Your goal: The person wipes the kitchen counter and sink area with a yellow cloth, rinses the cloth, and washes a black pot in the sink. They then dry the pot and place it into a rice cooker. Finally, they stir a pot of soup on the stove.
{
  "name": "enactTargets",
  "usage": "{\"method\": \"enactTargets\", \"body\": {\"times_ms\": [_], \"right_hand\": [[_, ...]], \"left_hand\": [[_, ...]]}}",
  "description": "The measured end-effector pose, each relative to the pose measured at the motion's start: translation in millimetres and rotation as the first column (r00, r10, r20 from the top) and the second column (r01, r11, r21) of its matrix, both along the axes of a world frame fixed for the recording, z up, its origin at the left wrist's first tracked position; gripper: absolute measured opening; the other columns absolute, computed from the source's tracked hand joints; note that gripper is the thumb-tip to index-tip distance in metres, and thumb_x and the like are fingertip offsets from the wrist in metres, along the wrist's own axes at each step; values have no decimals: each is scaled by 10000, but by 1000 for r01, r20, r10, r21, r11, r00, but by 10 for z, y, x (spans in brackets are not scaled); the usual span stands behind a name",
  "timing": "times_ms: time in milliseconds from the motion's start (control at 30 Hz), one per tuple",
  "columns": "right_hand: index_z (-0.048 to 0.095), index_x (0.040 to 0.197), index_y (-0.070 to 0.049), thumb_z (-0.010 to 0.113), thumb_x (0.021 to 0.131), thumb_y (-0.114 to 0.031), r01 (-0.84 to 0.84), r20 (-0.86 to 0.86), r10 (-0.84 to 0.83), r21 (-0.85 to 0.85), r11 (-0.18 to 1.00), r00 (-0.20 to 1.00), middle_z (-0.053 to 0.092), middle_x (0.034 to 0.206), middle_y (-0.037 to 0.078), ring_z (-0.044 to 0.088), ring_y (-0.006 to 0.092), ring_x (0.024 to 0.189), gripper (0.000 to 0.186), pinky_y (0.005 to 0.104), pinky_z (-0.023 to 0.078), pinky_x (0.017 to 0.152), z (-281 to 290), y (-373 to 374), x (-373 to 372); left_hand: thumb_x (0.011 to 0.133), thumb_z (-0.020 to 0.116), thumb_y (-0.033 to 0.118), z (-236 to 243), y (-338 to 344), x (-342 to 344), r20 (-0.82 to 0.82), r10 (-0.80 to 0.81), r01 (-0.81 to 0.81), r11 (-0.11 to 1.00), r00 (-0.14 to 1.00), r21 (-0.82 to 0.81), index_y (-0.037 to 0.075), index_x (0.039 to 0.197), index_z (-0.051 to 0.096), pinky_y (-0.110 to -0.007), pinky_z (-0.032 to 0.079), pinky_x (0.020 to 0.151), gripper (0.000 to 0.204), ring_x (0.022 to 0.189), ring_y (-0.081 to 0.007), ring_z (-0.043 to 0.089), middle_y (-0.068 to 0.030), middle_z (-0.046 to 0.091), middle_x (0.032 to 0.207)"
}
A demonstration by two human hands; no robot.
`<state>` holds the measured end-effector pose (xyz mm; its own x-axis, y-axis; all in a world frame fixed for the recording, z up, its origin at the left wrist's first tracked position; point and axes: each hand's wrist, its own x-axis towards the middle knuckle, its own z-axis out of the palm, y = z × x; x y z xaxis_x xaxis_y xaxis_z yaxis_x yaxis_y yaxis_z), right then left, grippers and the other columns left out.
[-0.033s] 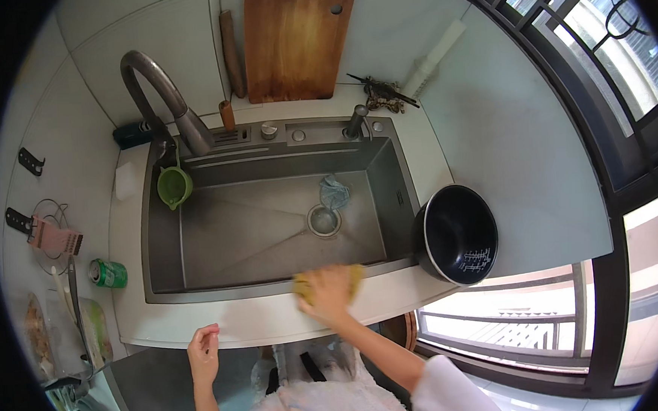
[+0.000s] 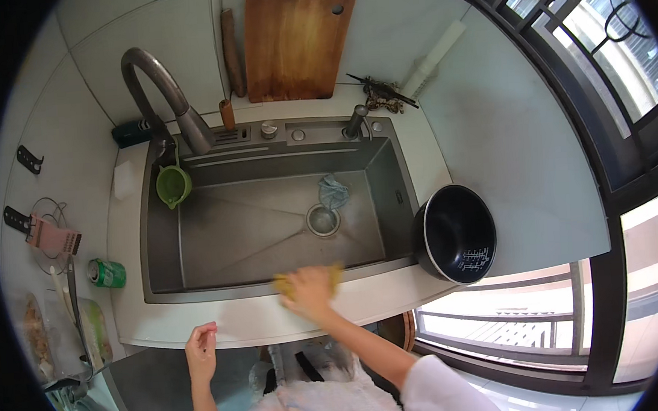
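Note:
My right hand [image 2: 309, 291] presses a yellow cloth [image 2: 283, 285] against the front rim of the steel sink [image 2: 221, 293], where it meets the white countertop [image 2: 253, 315]. The cloth sticks out on both sides of the hand and is slightly blurred. Beside the counter's front edge, my left hand [image 2: 202, 353] is raised with loosely bent fingers and nothing in it. Inside the sink, a crumpled light-blue cloth [image 2: 333, 192] lies by the round drain [image 2: 322, 219]. A green dipper [image 2: 173, 186] hangs at the sink's left wall, beneath the grey faucet [image 2: 188, 120].
A black inner pot [image 2: 459, 235] stands tilted at the sink's right corner. At the left are a green can [image 2: 107, 272] and wall hooks with utensils. A wooden cutting board [image 2: 300, 41] leans on the back wall. Dark tangled items [image 2: 384, 93] lie at the back right.
My right hand has slid left along the sink's front rim with the yellow cloth. The left hand stays nearly in place.

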<state>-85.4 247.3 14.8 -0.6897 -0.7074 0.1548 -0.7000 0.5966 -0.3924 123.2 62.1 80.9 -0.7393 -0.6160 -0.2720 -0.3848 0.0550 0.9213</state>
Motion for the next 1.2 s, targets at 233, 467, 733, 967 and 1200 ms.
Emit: {"method": "enactTargets", "body": {"times_ms": [233, 467, 733, 967, 1200], "right_hand": [[633, 999, -110, 686, 634, -272, 157, 136, -119, -324, 933, 984, 640, 879, 98, 609, 262, 790, 402, 406, 474, 684, 195, -620, 16], [585, 1094, -55, 603, 731, -280, 550, -346, -514, 7, 835, 785, 531, 1164, 165, 446, 341, 1141, 428, 522, 259, 996, 365, 970, -395], [523, 1256, -168, 573, 719, -228, -173, 197, 172, -13, 985, 965, 347, 1403, 132, 249, 385, 1301, 543, 567, 173, 1049, 243, 873, 156], [450, 1313, -280, 670, 684, -472, -531, 74, 538, -88, 843, 840, 181, 1450, 215, 141, 495, 1313, 693, 678, 157, 988, 215, -336, 587], [409, 1337, -182, 612, 720, -425, -509, 214, 605, -370, 777, 767, 226, 1441, 202, 123, 430, 1344, 694, 620, 59, 1056, -205, -2519, 1925]], "left_hand": [[889, 497, 21, 54, -560, -125, -109, -67, 64, 997, 992, -36, -25, 946, 571, -278, 444, 872, 103, 946, -165, 590, -118, 617, 1013], [893, 492, 26, -49, -825, -144, -130, -87, 91, 996, 988, 25, -22, 940, 576, -271, 448, 856, 107, 909, -149, 590, -91, 624, 967], [899, 517, 54, 79, -808, -297, -160, -132, 139, 990, 978, 30, -20, 992, 580, -271, 444, 868, 135, 964, -145, 584, -83, 626, 982], [923, 468, 69, 127, -1302, -196, -153, 109, -127, 985, 982, -114, -17, 1062, 549, -283, 438, 884, 183, 1005, -159, 572, -95, 600, 1081], [890, 494, 23, 292, -1333, 166, -236, 214, -256, 952, 948, -167, -17, 1085, 512, -267, 435, 868, 200, 1000, -168, 557, -93, 578, 1054]]}}
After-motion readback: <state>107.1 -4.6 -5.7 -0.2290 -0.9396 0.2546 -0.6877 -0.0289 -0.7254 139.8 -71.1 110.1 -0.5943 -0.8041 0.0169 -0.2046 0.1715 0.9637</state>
